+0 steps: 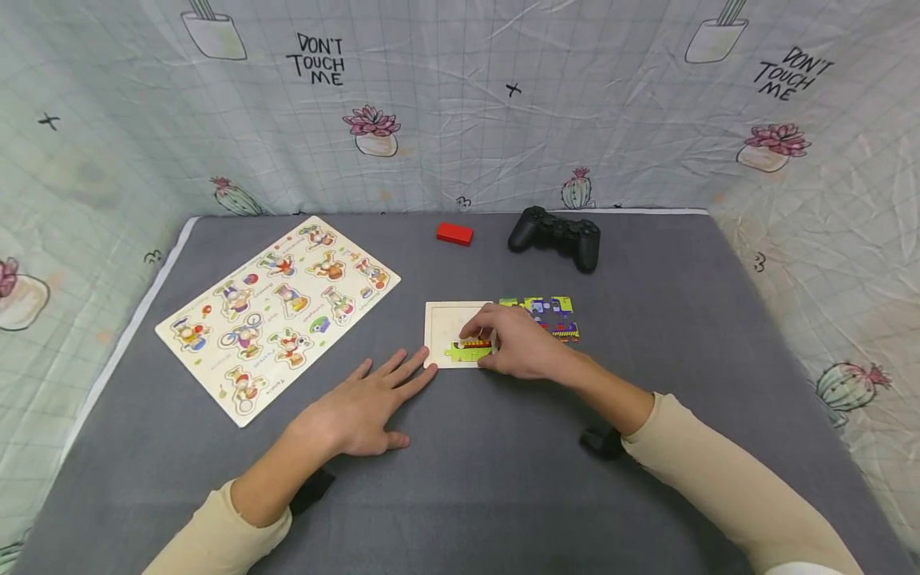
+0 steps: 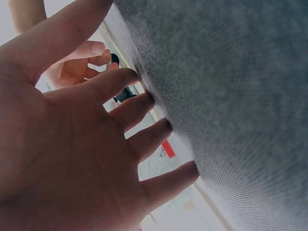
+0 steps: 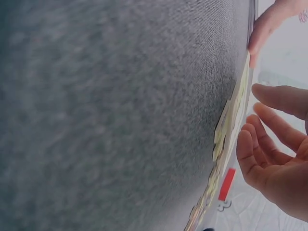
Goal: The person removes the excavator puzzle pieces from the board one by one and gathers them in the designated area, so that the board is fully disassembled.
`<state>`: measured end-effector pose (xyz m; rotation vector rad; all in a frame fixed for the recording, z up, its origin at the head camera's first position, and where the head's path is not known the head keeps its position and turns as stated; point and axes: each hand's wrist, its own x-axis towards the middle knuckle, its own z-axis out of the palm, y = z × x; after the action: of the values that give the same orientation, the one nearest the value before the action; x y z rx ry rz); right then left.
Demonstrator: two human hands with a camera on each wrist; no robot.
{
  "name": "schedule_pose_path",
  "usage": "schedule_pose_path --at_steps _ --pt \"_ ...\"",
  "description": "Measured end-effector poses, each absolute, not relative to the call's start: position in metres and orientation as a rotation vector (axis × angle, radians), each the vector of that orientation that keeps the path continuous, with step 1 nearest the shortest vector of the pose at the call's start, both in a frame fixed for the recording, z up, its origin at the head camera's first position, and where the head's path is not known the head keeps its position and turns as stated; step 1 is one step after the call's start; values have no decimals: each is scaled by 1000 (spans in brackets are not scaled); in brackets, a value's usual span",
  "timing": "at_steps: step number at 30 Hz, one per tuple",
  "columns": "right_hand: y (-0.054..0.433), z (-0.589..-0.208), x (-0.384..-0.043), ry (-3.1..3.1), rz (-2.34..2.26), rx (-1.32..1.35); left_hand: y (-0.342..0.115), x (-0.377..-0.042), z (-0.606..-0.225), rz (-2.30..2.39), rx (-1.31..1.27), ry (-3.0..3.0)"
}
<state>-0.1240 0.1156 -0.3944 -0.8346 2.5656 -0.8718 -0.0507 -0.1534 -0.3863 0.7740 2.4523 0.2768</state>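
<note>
A small wooden puzzle tray (image 1: 437, 321) lies at the middle of the table, with a few joined green and red jigsaw pieces (image 1: 465, 353) along its lower part. My right hand (image 1: 521, 342) arches over the tray's right side, thumb and fingertips close over those pieces. In the right wrist view its thumb and fingers are loosely bent and apart, with nothing seen between them. My left hand (image 1: 370, 406) lies spread on the table, its fingertips at the tray's lower left edge. More colourful jigsaw pieces (image 1: 562, 306) lie right of the tray, partly behind my right hand.
A large pale board with cartoon figures (image 1: 298, 275) lies slanted on the left. Behind the tray sit a red block (image 1: 455, 234) and a black game controller (image 1: 557, 234). A patterned cloth (image 1: 446, 96) hangs along the table's back and sides.
</note>
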Motion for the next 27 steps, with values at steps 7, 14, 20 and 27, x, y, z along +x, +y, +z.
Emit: schedule_pose_path --at_steps 7,14,20,27 --pt "107 -397 -126 2567 -803 -909 -153 -50 -386 258 777 2458" --pt "100 -399 -128 2568 -730 -930 -153 -50 -387 249 777 2460" --pt "98 -399 -128 2575 -721 -923 -153 -51 -388 248 779 2466" --pt "97 -399 -127 2578 -741 -906 -153 -50 -388 255 785 2466"
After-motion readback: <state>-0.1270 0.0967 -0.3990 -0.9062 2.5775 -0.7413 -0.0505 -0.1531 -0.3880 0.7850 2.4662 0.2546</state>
